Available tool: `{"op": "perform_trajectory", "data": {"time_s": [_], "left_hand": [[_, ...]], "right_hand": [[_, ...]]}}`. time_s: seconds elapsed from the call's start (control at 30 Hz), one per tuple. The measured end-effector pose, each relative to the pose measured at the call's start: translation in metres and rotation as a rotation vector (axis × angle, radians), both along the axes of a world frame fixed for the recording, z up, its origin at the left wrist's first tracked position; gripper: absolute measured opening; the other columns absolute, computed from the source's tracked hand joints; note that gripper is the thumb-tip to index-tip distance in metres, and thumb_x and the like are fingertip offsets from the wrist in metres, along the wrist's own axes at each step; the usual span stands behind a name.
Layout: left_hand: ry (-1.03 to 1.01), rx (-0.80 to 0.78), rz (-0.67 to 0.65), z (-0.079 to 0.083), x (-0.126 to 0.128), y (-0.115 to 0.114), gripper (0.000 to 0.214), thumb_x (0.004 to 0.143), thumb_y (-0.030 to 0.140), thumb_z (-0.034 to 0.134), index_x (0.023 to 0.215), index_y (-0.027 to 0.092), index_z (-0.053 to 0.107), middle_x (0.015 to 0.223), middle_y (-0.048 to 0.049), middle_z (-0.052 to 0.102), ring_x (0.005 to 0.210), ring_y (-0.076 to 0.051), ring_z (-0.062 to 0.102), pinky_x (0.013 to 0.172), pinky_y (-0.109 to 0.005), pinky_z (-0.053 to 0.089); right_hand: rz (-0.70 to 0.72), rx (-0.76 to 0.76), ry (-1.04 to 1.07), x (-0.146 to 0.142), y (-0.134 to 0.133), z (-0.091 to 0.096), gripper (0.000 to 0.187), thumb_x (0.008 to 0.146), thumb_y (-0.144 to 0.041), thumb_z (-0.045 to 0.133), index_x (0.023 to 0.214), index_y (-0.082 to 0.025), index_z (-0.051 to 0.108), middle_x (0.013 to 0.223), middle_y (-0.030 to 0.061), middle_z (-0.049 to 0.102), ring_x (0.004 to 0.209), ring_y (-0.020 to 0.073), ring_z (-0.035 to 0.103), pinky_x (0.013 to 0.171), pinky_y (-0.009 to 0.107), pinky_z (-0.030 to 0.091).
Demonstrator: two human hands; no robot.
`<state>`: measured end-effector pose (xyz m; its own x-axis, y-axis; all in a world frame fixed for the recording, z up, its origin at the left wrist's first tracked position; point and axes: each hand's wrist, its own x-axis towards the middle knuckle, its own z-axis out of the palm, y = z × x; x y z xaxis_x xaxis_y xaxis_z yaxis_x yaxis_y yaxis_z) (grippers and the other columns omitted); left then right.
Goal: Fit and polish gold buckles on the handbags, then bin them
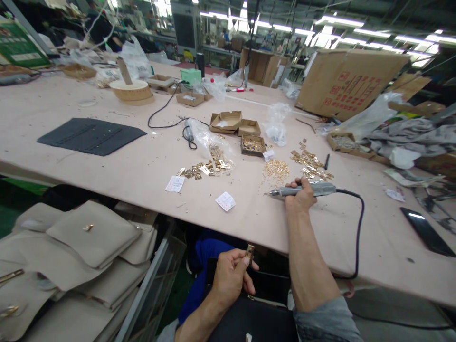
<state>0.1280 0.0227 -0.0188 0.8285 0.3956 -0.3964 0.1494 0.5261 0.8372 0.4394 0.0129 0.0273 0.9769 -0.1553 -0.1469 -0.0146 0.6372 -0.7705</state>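
My right hand lies on the pink table, its fingers closed round a grey electric screwdriver whose tip points left; its black cable loops off the table's front edge. Below the table edge, my left hand pinches a small gold metal fitting over a black bag on my lap. Just beyond the screwdriver lie a heap of small gold screws and scattered gold plates.
More gold plates spill from a clear bag at centre. Small cardboard boxes, a dark mat, paper slips and a large carton sit on the table. Beige bags are stacked at lower left. A phone lies at right.
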Motion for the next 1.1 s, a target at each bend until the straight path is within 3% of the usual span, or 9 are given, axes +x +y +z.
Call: {"op": "perform_trajectory", "data": {"time_s": [1.1], "left_hand": [[0.009,-0.002,0.012,-0.0001,0.0018,-0.0003,0.052,0.084,0.062,0.071,0.084,0.010,0.072,0.044,-0.0067,0.064,0.033,-0.016,0.058,0.036,-0.018,0.040]], "right_hand": [[-0.040,-0.049,-0.027,0.0003,0.0010,-0.0028,0.025,0.078,-0.020,0.076,0.082,-0.019,0.052,0.076,-0.0027,0.060,0.053,0.0073,0.052,0.042,0.020,0.052]]}}
